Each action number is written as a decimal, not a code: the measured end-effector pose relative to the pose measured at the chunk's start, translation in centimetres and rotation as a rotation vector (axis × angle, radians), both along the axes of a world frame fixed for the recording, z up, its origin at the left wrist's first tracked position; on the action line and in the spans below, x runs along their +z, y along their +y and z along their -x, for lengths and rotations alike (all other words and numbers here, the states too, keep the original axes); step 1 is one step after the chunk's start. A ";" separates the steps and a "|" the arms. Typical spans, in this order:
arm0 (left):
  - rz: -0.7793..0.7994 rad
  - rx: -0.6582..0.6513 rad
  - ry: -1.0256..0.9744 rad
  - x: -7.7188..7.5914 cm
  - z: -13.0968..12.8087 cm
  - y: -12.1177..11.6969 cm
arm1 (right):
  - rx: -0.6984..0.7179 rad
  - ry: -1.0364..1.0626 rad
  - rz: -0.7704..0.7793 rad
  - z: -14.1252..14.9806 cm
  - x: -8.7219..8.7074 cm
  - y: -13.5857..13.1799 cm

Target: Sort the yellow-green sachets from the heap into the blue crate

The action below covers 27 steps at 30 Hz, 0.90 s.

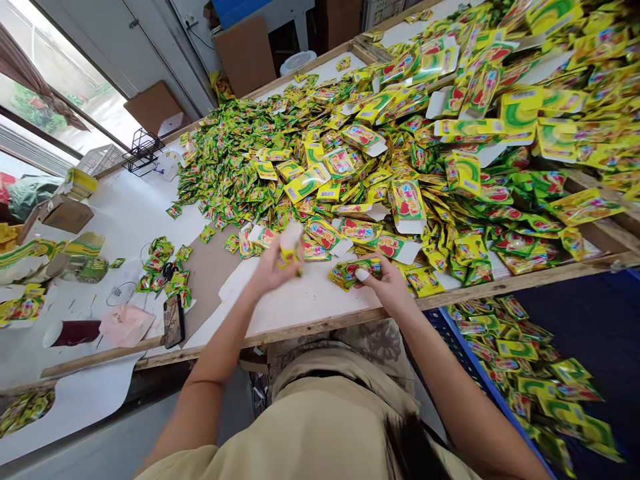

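My left hand (270, 270) is closed round a small yellow box (290, 255), held above the white tabletop; the box is smeared by motion and its upper end looks pale. In my right hand (393, 285) are several green and yellow candy packets (353, 271), pinched with the thumb on top, low over the table near its front edge. Just beyond both hands lie printed candy boxes, one of them a red and green box (359, 230) with a white flap sticking out. A large heap of small green packets (240, 153) spreads behind them.
Wooden rails (320, 327) edge the table. To the left lie a phone (174, 320), black scissors (167, 272), a pink cloth-like piece (127, 325) and a dark red cylinder (75, 332). At lower right, a blue crate (467, 353) holds filled packets. A black wire rack (143, 150) stands at back left.
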<state>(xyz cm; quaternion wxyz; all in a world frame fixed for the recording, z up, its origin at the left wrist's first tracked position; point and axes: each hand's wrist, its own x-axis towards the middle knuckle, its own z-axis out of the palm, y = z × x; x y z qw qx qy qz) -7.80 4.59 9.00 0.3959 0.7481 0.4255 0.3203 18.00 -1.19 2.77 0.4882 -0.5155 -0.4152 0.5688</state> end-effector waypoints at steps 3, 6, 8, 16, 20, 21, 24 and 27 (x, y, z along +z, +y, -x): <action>0.309 -0.052 -0.224 -3.8 -3.0 -4.0 | -0.038 0.041 -0.070 0.2 1.8 0.3; 0.466 -0.001 -0.310 -6.8 -5.1 -6.0 | -0.009 -0.075 -0.187 0.6 3.0 0.6; 0.529 -0.007 -0.357 -7.8 -5.8 -6.5 | 0.018 -0.222 -0.276 0.8 3.2 0.9; 0.703 -0.022 -0.431 -8.0 -5.5 -6.8 | 0.242 -0.777 -0.429 0.7 2.9 2.3; 0.740 -0.006 -0.438 -8.0 -5.6 -6.7 | 0.497 -0.857 -0.466 -0.1 4.0 3.5; 0.743 -0.002 -0.443 -8.0 -5.7 -6.7 | 0.534 -0.874 -0.463 -0.3 4.3 3.8; 0.743 0.009 -0.437 -7.7 -5.9 -6.6 | 0.616 -0.950 -0.432 -0.5 5.4 4.5; 0.727 0.032 -0.399 -7.5 -6.0 -6.6 | 0.637 -1.073 -0.390 -0.3 5.9 4.6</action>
